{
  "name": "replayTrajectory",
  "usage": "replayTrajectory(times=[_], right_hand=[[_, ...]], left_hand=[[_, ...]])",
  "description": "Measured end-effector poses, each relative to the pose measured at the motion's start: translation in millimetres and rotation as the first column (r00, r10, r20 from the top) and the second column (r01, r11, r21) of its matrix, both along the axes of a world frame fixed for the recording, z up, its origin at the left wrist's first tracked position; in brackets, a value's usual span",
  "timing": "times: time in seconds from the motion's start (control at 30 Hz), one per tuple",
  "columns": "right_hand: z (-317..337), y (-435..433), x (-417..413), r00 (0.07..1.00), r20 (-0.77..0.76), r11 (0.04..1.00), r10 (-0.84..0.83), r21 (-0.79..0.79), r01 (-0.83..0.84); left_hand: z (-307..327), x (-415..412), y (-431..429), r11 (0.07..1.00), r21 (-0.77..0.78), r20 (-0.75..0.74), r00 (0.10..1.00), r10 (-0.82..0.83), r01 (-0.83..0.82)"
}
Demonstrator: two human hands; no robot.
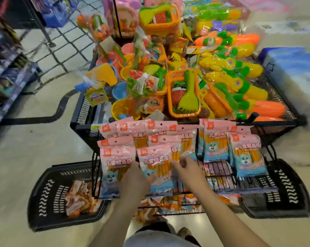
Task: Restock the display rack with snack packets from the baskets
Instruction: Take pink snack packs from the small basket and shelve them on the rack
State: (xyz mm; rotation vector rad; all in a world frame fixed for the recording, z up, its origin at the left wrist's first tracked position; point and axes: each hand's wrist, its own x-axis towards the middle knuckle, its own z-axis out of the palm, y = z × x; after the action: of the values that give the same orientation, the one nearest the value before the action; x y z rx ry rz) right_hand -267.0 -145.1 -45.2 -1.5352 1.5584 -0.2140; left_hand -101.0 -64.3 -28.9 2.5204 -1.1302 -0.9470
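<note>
Apparently the left hand [135, 179] and right hand [189, 172] both pinch one snack packet [159, 162].

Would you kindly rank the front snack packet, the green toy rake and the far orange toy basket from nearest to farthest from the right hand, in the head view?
1. The front snack packet, just left of the right hand.
2. The green toy rake, beyond the display rack, in the toy bin.
3. The far orange toy basket, at the bin's far end.
</note>
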Motion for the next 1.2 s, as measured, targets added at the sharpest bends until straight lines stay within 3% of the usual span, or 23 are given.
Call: replayTrajectory(times=[0.17, 0.43, 0.67, 0.83, 1.2], right_hand=[[-3.5, -6.1, 0.8, 1.000, 0.001, 0.999, 0.017, 0.033, -0.017], [-6.0, -5.5, -5.3, 0.982, 0.184, 0.999, -0.044, -0.018, 0.048], [-7.7, 4.0, -7.6, 0.963, 0.237, 0.985, -0.130, -0.078, 0.152], [-2.4, 11.2, -8.6, 0.956, 0.249, 0.980, -0.156, -0.086, 0.182], [28.9, 17.9, -73.4, 0.884, 0.321, 0.884, -0.341, -0.209, 0.417]], left_hand=[[-3.8, -3.2, 1.0, 0.997, -0.059, -0.153, 0.987, 0.047, -0.057], [-12.7, 5.0, 5.0, 0.966, -0.170, -0.420, 0.901, 0.108, -0.195], [-0.8, 18.7, 8.0, 0.911, -0.230, -0.658, 0.744, 0.114, -0.343], [-2.3, 28.3, 4.7, 0.899, -0.250, -0.679, 0.727, 0.102, -0.359], [25.0, -4.4, -34.8, 0.923, -0.343, -0.623, 0.777, -0.086, -0.173]])
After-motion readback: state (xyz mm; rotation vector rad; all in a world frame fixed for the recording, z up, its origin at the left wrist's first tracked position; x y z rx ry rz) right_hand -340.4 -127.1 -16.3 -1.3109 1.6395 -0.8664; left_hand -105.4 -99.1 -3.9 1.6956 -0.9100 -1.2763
